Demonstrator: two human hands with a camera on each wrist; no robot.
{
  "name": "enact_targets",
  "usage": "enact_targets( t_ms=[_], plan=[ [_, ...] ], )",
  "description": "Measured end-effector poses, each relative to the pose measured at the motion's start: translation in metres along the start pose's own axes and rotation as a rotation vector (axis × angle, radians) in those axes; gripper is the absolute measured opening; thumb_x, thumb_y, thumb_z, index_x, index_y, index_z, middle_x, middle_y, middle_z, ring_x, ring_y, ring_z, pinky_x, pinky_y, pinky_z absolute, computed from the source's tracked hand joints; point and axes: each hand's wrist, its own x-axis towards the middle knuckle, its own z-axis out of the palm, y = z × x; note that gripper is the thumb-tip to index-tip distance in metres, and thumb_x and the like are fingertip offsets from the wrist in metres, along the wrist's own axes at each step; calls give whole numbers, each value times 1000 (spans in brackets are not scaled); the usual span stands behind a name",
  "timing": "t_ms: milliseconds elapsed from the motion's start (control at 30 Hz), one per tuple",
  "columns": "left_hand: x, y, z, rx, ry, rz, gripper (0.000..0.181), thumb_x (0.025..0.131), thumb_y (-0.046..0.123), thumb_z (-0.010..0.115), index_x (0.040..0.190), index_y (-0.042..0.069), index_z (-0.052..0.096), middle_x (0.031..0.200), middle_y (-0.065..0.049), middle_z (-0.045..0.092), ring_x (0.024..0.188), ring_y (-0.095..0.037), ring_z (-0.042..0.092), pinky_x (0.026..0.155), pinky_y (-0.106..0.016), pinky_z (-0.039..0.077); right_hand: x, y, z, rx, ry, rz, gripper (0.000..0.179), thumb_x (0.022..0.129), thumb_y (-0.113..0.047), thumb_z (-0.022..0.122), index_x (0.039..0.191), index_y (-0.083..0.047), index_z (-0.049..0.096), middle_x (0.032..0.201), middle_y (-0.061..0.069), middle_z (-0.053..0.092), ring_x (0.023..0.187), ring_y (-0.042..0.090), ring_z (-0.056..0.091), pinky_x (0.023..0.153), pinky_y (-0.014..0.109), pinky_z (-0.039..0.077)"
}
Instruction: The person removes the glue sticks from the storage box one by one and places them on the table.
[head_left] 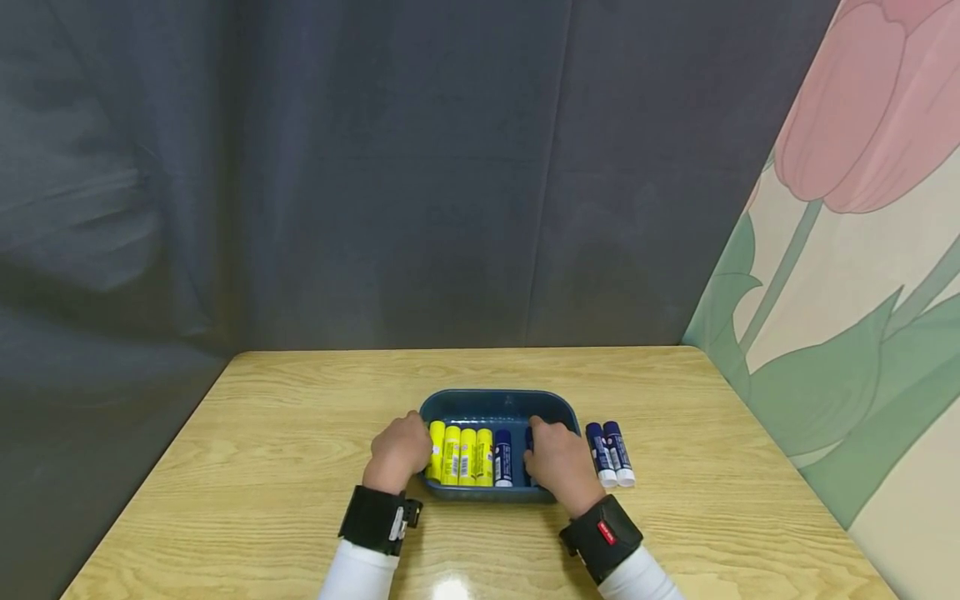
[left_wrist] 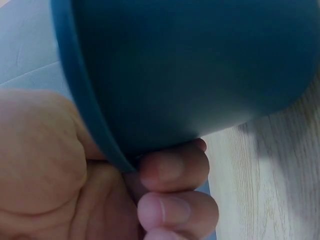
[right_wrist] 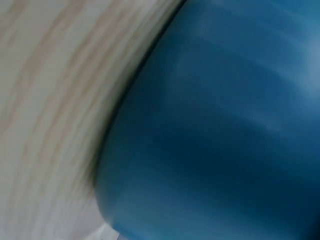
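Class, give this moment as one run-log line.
left hand: grips tray; right hand: at blue stick, grip unclear; in tray: four yellow sticks, another blue stick; table: two blue sticks right of tray

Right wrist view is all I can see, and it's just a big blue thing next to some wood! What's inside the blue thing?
Observer: It's a tray, and four yellow tubes sit in a row inside it.
Operator: Ooh! And what's the other hand doing?
Observer: The left hand grips the tray's rim at its left end.
Operator: Is there anything next to the tray, on the right?
Observer: Yes, two blue tubes with white ends lie side by side on the table there.
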Motion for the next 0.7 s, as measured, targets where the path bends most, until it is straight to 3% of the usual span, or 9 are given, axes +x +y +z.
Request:
enact_targets(
  t_ms=[200, 700],
  plan=[
    [0, 0, 1, -2, 3, 2, 29, 100, 11, 50, 122, -8, 54, 76, -12, 54, 64, -22, 55, 54, -31, 42, 1, -1, 1, -29, -25, 9, 48, 87, -22, 76, 128, -1, 63, 107, 21, 71, 81, 33, 70, 62, 46, 56],
    [2, 0, 3, 8, 6, -2, 31, 101, 12, 50, 124, -9, 54, 79, -12, 54, 65, -22, 55, 56, -32, 42, 1, 0, 3, -78, -24, -5, 47, 86, -25, 76, 127, -4, 65, 103, 18, 72, 80, 32, 70, 59, 45, 55]
  ],
)
